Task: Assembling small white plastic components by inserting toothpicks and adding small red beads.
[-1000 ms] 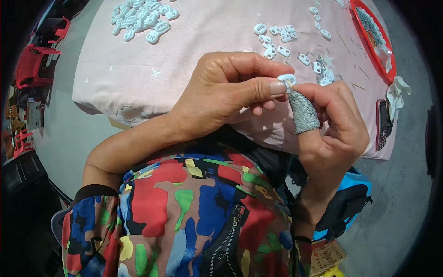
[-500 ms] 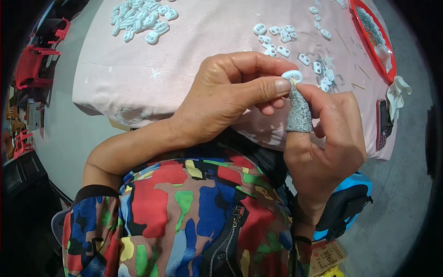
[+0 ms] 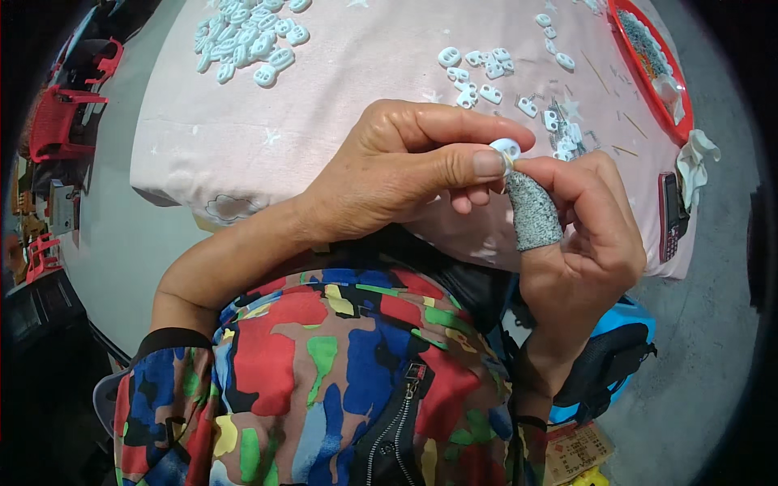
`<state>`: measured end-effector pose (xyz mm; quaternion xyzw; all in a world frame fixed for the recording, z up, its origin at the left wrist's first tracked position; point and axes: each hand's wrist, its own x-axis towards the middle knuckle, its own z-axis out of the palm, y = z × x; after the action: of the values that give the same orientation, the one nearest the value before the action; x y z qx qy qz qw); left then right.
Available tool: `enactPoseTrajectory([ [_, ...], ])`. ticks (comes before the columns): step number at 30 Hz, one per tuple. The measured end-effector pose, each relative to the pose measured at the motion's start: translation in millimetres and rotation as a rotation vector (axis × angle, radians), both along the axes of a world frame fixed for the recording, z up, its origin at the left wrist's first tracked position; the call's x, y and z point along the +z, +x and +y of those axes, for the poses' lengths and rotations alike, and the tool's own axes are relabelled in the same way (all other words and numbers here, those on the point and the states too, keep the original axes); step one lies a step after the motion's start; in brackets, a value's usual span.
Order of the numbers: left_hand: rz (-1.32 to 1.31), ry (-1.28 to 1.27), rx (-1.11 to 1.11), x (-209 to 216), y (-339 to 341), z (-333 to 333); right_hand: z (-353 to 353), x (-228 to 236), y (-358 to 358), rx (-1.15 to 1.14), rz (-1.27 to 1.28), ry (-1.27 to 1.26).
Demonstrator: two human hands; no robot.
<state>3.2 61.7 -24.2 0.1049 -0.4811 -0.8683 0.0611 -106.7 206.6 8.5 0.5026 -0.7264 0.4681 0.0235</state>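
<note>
Left hand (image 3: pixel 397 174) and right hand (image 3: pixel 579 235), thumb in a grey knit cot (image 3: pixel 533 212), pinch one white clip (image 3: pixel 506 149); finished-looking pile (image 3: pixel 247 40) far left; loose pieces (image 3: pixel 519 77) apparently remain on the pink cloth (image 3: pixel 348 89).

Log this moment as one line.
left hand: pinching small white plastic piece | right hand: grey knit thumb cot against piece | pink cloth-covered table: loose white pieces

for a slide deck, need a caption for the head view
Both hands, left hand and right hand, pinch a small white plastic piece above a pink cloth-covered table.
</note>
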Motion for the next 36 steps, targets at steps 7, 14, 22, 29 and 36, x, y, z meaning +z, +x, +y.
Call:
enactPoseTrajectory([
  [7,0.052,0.116,0.005,-7,-3,2,3,6,-2,-0.007,0.297,0.111],
  [14,-0.047,0.08,0.06,-1,-3,7,7,3,7,-0.113,0.287,0.152],
  [22,-0.006,-0.127,0.124,2,0,9,5,11,10,-0.145,0.274,0.201],
  [29,0.01,-0.182,0.093,0,-1,4,1,5,-6,0.025,0.047,0.026],
  [36,-0.124,0.006,-0.095,1,-2,-9,4,-1,-15,0.122,0.108,-0.001],
])
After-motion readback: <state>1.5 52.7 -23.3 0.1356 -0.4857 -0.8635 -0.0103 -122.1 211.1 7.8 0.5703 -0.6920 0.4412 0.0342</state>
